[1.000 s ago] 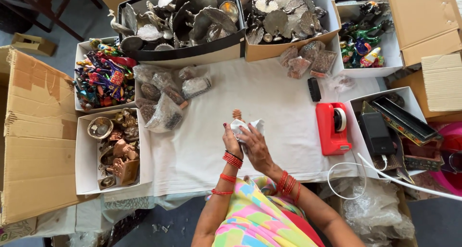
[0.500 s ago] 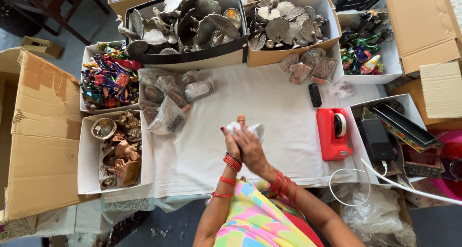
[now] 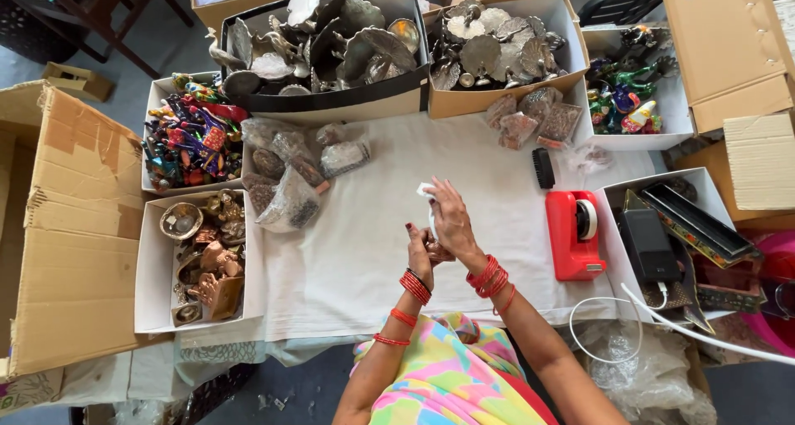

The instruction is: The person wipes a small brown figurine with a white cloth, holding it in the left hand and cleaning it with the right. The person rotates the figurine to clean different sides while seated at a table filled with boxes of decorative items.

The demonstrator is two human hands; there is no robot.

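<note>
Left hand [image 3: 420,255]: low in the middle of the frame, fingers curled tight round a small brown figure [image 3: 437,251], mostly hidden.
Right hand [image 3: 451,218]: just above the left one, touching it, fingertips pinching a bit of white wrap [image 3: 427,195] that sticks up at the top.
Where the figure sits: between both hands, over the white cloth [image 3: 364,251], near the front edge.
Doing it well: hold the figure still low down, pull the wrap snug, fold it flat, keep both hands close over the cloth.
Tape holder [image 3: 575,235]: red, right of the hands, near enough to reach.
Nearby: clear bags of small parts [image 3: 294,172] to the upper left, a box of brown and gold figures [image 3: 203,259] at the left.
Changed from a moment ago: figure's top showed above the hands then, covered now.
Also changed: hands have come lower and closer together, right hand now on top.
Same as before: boxes, bags and tape holder in the same spots.
</note>
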